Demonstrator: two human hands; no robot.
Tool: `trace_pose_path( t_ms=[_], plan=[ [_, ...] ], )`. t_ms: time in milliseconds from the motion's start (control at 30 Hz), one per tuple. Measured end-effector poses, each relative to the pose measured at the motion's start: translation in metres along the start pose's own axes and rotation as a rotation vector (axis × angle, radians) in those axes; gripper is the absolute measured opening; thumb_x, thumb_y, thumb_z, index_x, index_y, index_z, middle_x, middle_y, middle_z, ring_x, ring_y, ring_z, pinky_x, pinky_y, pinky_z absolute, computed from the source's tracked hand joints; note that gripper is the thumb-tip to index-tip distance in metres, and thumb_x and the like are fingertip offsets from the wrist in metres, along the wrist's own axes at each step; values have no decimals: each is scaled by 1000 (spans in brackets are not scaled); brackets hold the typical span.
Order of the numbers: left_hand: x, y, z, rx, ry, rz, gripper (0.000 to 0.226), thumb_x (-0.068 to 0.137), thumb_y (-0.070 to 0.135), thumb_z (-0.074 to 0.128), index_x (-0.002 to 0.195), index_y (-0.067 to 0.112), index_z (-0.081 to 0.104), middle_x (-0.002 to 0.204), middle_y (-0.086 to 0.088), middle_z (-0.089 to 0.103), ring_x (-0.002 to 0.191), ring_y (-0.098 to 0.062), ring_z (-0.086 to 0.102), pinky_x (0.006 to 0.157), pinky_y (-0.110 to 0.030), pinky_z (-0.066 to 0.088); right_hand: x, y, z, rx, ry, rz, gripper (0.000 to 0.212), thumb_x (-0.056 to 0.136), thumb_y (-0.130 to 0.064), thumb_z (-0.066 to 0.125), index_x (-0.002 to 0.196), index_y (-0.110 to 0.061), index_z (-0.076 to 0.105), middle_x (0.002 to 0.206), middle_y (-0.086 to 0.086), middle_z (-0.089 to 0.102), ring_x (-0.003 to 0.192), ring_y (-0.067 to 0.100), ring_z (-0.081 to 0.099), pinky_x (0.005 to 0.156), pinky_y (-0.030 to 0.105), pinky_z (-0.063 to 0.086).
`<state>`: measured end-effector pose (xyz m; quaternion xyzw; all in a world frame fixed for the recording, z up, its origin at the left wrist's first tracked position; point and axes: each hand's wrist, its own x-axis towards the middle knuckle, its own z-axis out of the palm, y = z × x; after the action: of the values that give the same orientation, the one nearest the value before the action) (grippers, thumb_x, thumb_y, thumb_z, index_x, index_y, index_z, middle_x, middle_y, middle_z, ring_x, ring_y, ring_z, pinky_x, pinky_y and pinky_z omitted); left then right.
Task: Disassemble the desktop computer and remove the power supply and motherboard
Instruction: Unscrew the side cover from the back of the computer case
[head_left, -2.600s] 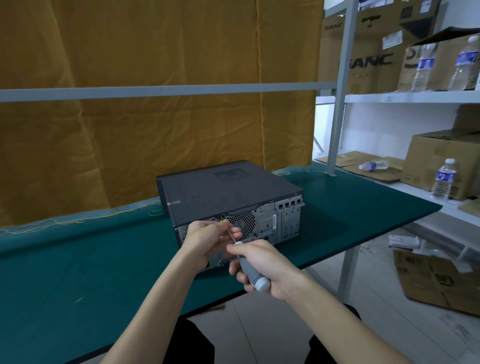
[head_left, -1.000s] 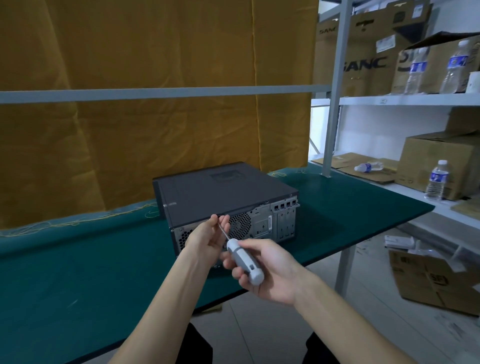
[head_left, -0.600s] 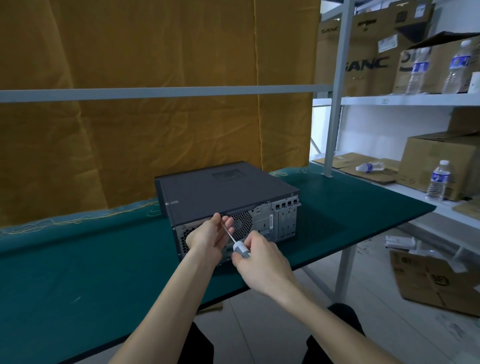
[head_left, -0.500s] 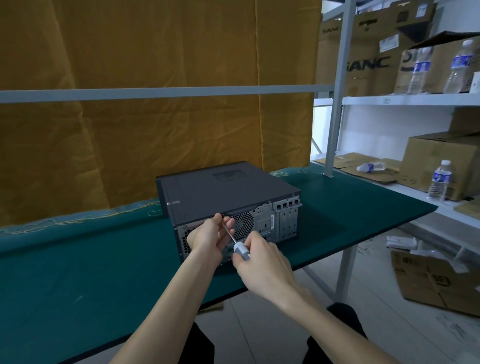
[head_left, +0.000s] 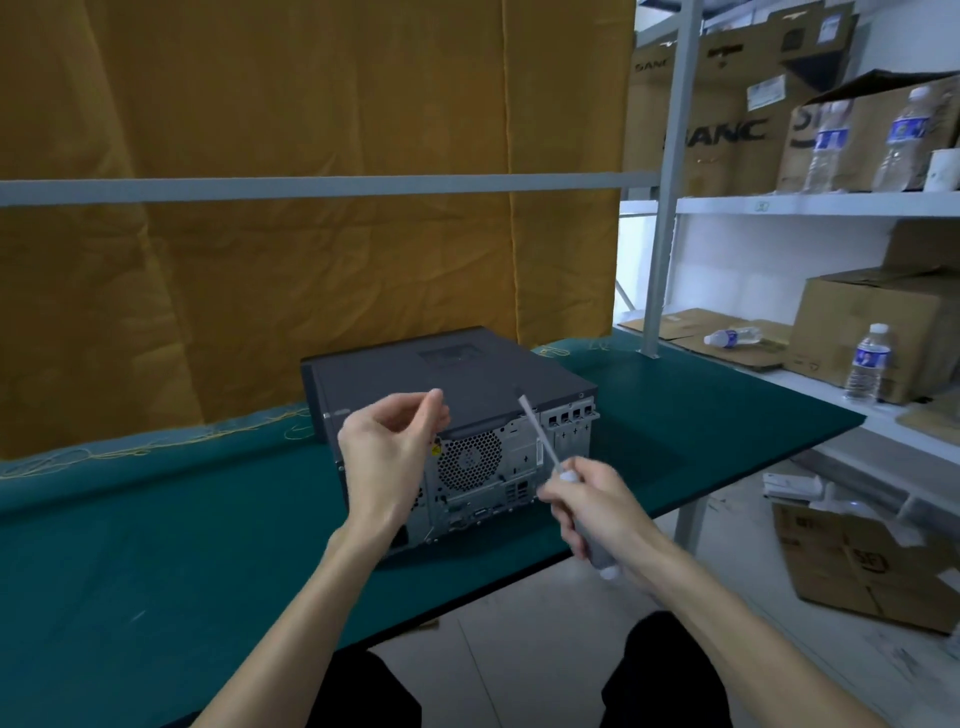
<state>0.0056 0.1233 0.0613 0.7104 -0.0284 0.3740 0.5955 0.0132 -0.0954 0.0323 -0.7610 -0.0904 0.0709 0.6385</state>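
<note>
Green mat (head_left: 156, 545) carries the closed computer (head_left: 447, 395), rear panel toward the person; left hand (head_left: 387, 447) pinches thumb to fingertips, perhaps on a screw too small to see; right hand (head_left: 597, 512) grips the screwdriver (head_left: 540, 441), tip lifted off the panel.

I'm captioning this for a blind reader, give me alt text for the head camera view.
A person's right hand grips a screwdriver and the left hand pinches its fingertips together, both raised before the rear panel of a closed desktop computer on a green table.
</note>
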Motion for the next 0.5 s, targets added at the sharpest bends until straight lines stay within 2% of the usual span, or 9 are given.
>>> trace_pose_path(
  t_ms=[67, 167, 233, 300, 400, 500],
  plan=[
    [1, -1, 4, 189, -104, 271, 10, 90, 25, 77, 93, 18, 82, 82, 14, 77, 77, -2, 74, 74, -24, 60, 11, -12, -4, 216, 14, -22, 15, 94, -21, 71, 95, -7, 64, 58, 0, 50, 43, 15, 42, 42, 26, 38],
    [7, -1, 20, 382, -243, 587, 12, 87, 23, 79, 94, 14, 82, 86, 9, 77, 74, 0, 71, 70, -25, 59, 30, -34, -4, 359, 20, -115, 19, 88, -27, 80, 98, -11, 76, 59, 2, 52, 43, 15, 44, 42, 26, 40],
    [16, -1, 31, 426, -339, 649, 13, 89, 21, 78, 98, 13, 82, 85, 5, 77, 72, -6, 71, 65, -32, 59, 42, -43, -3, 292, 59, -174, 9, 87, -26, 82, 86, -17, 78, 58, 2, 54, 41, 15, 45, 41, 26, 41],
    [28, -2, 41, 454, -393, 682, 14, 91, 20, 76, 103, 15, 81, 83, 4, 76, 68, -9, 69, 61, -35, 57, 56, -48, -7, 175, 107, -216, 9, 86, -23, 82, 80, -17, 79, 58, 4, 61, 39, 14, 48, 40, 26, 42],
    [50, -6, 60, 475, -419, 722, 15, 93, 21, 72, 104, 16, 80, 81, 3, 75, 67, -12, 69, 59, -36, 57, 81, -56, -21, 143, 117, -158, 8, 86, -20, 82, 82, -14, 79, 64, 8, 67, 41, 14, 49, 42, 25, 43],
    [79, -17, 86, 515, -442, 743, 11, 95, 19, 72, 99, 13, 80, 82, 0, 75, 69, -17, 71, 59, -39, 57, 115, -59, -43, 187, 67, -55, 10, 87, -17, 82, 86, -9, 76, 68, 3, 70, 43, 13, 48, 42, 25, 42]
  ],
)
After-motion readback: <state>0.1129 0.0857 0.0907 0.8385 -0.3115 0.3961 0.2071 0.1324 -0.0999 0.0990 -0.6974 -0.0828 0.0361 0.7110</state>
